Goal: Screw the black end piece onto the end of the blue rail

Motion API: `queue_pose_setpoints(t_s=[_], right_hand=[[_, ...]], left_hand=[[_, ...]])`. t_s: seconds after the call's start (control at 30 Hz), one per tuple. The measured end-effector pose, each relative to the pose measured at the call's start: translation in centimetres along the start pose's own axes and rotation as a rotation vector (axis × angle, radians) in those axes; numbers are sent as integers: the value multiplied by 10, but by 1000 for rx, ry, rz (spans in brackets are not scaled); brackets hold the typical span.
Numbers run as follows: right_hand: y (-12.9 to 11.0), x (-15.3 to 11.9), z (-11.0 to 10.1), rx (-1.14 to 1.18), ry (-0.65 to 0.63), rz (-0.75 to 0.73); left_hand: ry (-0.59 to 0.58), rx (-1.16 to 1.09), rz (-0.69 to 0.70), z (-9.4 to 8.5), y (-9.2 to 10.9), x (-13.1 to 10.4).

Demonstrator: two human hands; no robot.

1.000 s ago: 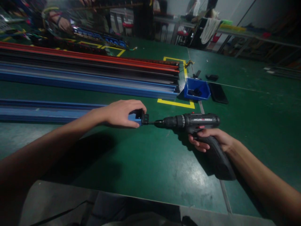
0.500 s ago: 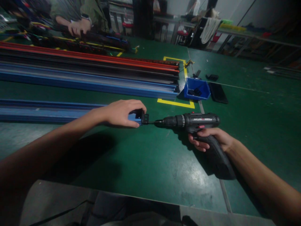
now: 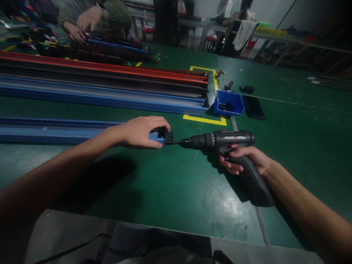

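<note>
My left hand (image 3: 141, 132) is wrapped over the right end of a blue rail (image 3: 60, 131) lying on the green table. A small black end piece (image 3: 169, 138) sits at that rail end, beside my fingertips. My right hand (image 3: 244, 160) grips a black power drill (image 3: 228, 140) by its handle. The drill lies level and points left. Its long thin bit (image 3: 180, 142) reaches the black end piece; whether the tip sits in a screw is too small to tell.
More blue rails (image 3: 110, 98) and red rails (image 3: 110, 66) lie behind. A blue bin (image 3: 228, 103) with black parts stands right of them, beside a flat black object (image 3: 253, 107). Across the table, a person's hands (image 3: 89, 20) are over dark parts.
The other person's hands have moved apart, one now raised. The drill and my right hand appear very slightly further left and up, along with a small view shift. My left hand keeps its hold.
</note>
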State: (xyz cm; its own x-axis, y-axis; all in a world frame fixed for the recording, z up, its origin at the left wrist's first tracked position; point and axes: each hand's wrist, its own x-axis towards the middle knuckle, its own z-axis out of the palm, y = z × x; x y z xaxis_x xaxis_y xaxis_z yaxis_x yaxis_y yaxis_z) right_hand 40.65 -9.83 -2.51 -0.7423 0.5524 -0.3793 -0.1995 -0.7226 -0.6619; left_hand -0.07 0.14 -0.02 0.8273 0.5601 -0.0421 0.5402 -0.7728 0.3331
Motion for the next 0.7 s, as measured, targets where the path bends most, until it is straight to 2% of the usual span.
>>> queue_pose_setpoints(t_s=[0.7], right_hand=[[0, -1, -1, -51, -27, -12]], left_hand=[[6, -2, -1, -1, 2, 0]])
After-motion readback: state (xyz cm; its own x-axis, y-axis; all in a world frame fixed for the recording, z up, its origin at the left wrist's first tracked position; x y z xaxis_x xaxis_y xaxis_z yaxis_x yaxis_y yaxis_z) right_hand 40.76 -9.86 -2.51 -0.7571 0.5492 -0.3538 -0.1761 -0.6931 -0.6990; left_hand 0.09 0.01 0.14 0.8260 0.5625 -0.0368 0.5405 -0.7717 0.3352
